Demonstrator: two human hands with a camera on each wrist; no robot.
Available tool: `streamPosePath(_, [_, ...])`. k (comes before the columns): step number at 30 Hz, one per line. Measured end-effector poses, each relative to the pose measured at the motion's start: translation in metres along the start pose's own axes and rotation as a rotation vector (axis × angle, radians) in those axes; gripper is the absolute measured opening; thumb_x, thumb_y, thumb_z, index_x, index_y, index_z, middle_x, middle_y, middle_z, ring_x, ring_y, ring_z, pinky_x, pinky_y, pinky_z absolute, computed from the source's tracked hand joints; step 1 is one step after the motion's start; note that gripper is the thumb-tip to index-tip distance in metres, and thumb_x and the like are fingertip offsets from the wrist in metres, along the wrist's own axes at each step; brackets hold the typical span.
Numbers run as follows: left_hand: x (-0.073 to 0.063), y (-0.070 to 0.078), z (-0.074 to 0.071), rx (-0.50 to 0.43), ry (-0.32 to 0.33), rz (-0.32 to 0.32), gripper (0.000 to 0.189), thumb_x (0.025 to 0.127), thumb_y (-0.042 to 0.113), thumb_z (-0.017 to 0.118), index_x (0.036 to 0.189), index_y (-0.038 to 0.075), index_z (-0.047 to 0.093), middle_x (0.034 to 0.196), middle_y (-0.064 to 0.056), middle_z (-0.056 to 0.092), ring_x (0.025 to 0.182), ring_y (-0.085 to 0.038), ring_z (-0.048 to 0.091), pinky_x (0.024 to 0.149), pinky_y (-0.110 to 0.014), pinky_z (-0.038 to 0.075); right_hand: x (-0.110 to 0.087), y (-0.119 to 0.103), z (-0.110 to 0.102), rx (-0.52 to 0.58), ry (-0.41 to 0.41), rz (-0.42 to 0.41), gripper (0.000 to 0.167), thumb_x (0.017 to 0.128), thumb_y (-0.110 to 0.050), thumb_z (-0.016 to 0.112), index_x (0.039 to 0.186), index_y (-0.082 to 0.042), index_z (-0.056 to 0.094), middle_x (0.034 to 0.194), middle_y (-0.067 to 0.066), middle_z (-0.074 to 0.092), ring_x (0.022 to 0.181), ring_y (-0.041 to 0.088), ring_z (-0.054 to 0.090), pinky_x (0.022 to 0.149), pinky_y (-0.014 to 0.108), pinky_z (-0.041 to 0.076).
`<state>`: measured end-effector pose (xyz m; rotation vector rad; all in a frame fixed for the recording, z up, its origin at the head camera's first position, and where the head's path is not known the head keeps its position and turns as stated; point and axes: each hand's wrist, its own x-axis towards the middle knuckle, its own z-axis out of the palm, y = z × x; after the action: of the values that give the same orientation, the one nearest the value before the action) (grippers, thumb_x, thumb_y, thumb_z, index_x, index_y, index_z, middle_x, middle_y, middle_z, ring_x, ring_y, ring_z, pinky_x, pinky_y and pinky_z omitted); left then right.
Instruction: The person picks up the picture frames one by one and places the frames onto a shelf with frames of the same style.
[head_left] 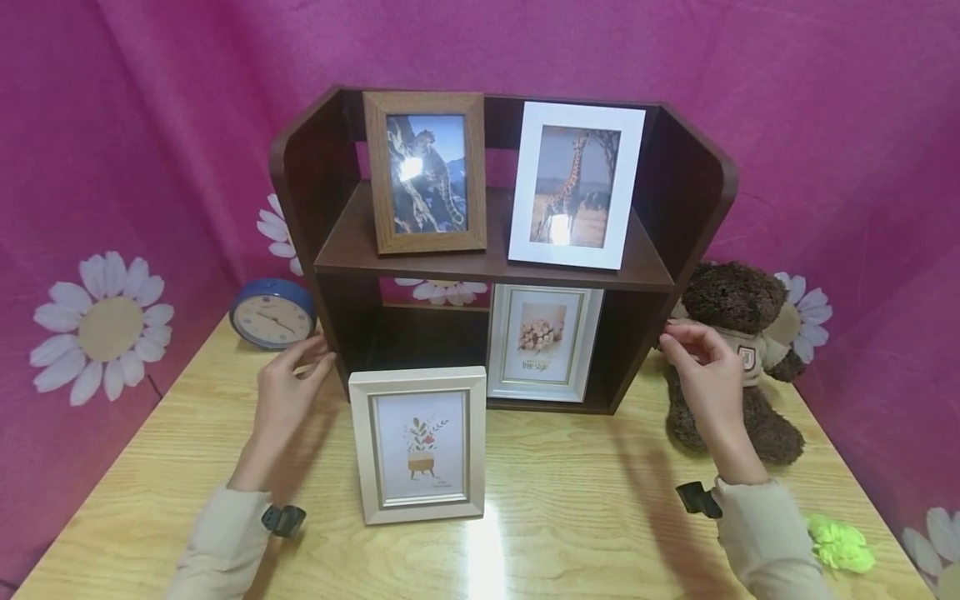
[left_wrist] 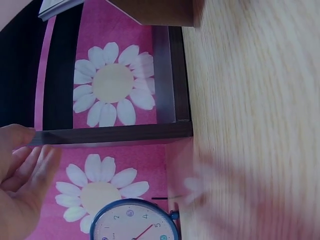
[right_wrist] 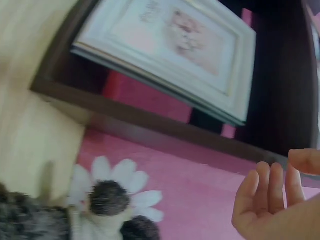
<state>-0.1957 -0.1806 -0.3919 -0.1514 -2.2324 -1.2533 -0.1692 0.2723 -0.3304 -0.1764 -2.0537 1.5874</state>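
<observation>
A dark brown two-tier shelf (head_left: 495,271) stands between both hands. My left hand (head_left: 288,387) holds the front edge of its left side panel, thumb at the edge and fingers along the outside, as the left wrist view shows. On the opposite panel my right hand (head_left: 705,371) grips the edge with thumb and fingertips; the exact contact is partly hidden. The upper tier bears a brown picture frame (head_left: 431,244) with a leopard photo and a white picture frame (head_left: 633,183) with a giraffe photo. Below right sits a silver-white picture frame (head_left: 546,388).
A cream picture frame (head_left: 417,512) with a plant print stands on the wooden table (head_left: 570,500), before the shelf's lower left. A blue round clock (head_left: 273,312) is left of the shelf. To the right are a brown teddy bear (head_left: 735,296) and a bright green object (head_left: 840,543).
</observation>
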Motion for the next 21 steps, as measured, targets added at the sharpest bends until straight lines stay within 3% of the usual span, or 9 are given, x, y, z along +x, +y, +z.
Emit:
streamPosePath(5, [-0.006, 0.003, -0.006, 0.027, 0.0, 0.005, 0.026, 0.086, -0.001, 0.067, 0.111, -0.007, 0.066, 0.101, -0.022, 0.069, 0.081, 0.008, 0.059, 0.074, -0.017, 0.055, -0.002, 0.02, 0.0, -0.11, -0.019, 0.028, 0.012, 0.088, -0.008, 0.066, 0.098, -0.004, 0.064, 0.079, -0.023, 0.06, 0.075, -0.005, 0.057, 0.064, 0.007, 0.046])
streamPosePath(8, [-0.01, 0.006, -0.008, 0.019, -0.008, -0.011, 0.025, 0.087, 0.0, 0.066, 0.111, -0.007, 0.066, 0.102, -0.021, 0.069, 0.08, 0.005, 0.06, 0.073, -0.007, 0.052, -0.003, 0.029, 0.001, -0.159, -0.03, 0.016, 0.02, 0.088, -0.01, 0.067, 0.103, 0.002, 0.063, 0.079, -0.026, 0.058, 0.076, -0.007, 0.056, 0.064, 0.008, 0.044])
streamPosePath(14, [-0.02, 0.02, -0.014, -0.001, -0.051, -0.129, 0.027, 0.093, 0.01, 0.061, 0.115, -0.005, 0.065, 0.107, -0.02, 0.068, 0.081, 0.019, 0.05, 0.073, 0.002, 0.043, -0.004, 0.043, 0.005, -0.173, -0.057, 0.012, 0.027, 0.088, -0.012, 0.068, 0.109, 0.003, 0.06, 0.083, -0.025, 0.057, 0.08, -0.005, 0.055, 0.07, 0.008, 0.045])
streamPosePath(21, [-0.038, 0.039, -0.021, -0.137, -0.155, -0.2, 0.033, 0.099, 0.018, 0.052, 0.122, -0.004, 0.06, 0.112, -0.021, 0.066, 0.085, 0.009, 0.061, 0.078, -0.007, 0.051, -0.006, 0.055, 0.011, -0.153, -0.05, 0.024, 0.029, 0.087, -0.013, 0.07, 0.11, -0.001, 0.058, 0.088, -0.021, 0.056, 0.086, -0.002, 0.055, 0.079, 0.01, 0.046])
